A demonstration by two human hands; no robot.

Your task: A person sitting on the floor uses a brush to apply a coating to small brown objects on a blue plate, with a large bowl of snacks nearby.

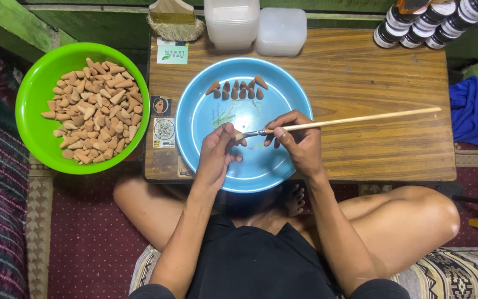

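Low on a wooden bench (360, 83), the right hand (300, 141) pinches a paintbrush (349, 120), coating a cone pinched in the left hand (219, 152) fingers; it likely next joins the row of cones (238, 89) at 12 o'clock in the blue plate (206, 119).

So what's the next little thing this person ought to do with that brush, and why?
Probably stroke the brush tip over the small cone pinched in the left hand. The right hand already holds the bristles against it above the blue bowl, where eight cones sit lined up.
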